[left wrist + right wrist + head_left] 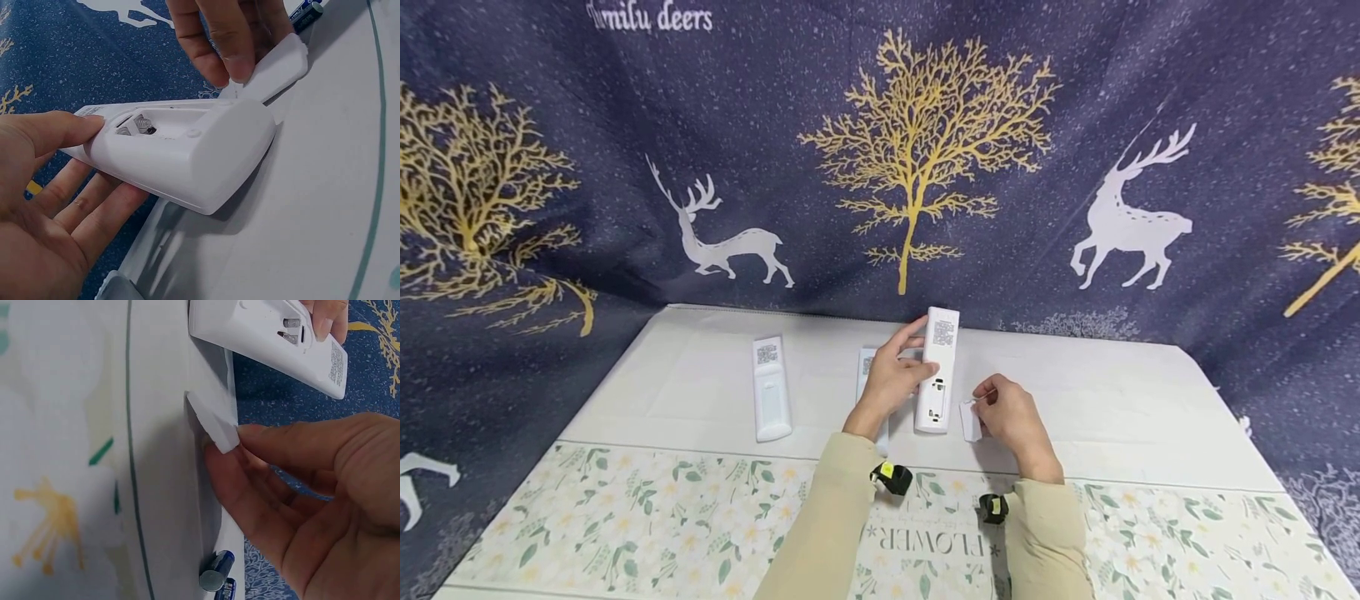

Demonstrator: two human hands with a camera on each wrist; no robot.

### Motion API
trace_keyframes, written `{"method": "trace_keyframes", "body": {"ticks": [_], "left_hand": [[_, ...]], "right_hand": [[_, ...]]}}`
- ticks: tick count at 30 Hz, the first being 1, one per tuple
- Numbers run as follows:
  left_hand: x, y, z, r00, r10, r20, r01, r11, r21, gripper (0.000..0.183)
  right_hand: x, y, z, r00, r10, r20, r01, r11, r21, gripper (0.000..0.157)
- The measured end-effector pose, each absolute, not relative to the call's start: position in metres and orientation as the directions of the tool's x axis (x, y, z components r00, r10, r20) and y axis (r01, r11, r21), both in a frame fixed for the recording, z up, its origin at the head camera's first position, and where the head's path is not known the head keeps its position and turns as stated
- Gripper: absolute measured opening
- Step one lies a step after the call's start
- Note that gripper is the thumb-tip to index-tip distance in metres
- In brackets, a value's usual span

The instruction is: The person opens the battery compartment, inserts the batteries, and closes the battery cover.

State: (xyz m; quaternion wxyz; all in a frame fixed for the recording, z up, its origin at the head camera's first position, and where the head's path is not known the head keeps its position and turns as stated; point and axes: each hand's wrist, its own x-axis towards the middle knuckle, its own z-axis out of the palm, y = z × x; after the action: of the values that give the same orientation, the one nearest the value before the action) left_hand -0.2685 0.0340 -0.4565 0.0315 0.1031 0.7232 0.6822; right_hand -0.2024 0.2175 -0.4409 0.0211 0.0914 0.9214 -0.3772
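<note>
My left hand (889, 385) grips a white remote control (943, 335) by its sides, back facing up. Its battery compartment is uncovered, and metal springs show inside in the left wrist view. To the right of the remote, my right hand (1013, 415) pinches a small white battery cover (214, 424) between thumb and fingers. The cover (279, 70) is tilted and apart from the remote's body. Dark blue batteries (217, 571) lie on the table beside my right hand; in the head view I cannot make them out.
Another white remote (772, 390) lies face down on the left of the white table (1120, 408). A pale blue remote (867, 362) lies partly hidden under my left hand and wrist. A dark curtain (820, 67) with deer and trees hangs behind the table's far edge.
</note>
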Motion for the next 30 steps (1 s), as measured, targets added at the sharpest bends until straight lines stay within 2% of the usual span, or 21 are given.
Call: {"method": "trace_keyframes", "body": {"ticks": [13, 30], "left_hand": [[-0.269, 0.034, -0.457, -0.977, 0.19, 0.095, 0.106, 0.043, 0.993, 0.079], [-0.268, 0.034, -0.458, -0.975, 0.196, 0.106, 0.119, 0.056, 0.991, 0.079]], "right_hand": [[-0.202, 0.219, -0.441, -0.979, 0.161, -0.127, 0.204, 0.712, -0.672, 0.02], [-0.195, 0.234, -0.427, -0.984, 0.175, -0.013, 0.148, 0.783, -0.604, 0.029]]}}
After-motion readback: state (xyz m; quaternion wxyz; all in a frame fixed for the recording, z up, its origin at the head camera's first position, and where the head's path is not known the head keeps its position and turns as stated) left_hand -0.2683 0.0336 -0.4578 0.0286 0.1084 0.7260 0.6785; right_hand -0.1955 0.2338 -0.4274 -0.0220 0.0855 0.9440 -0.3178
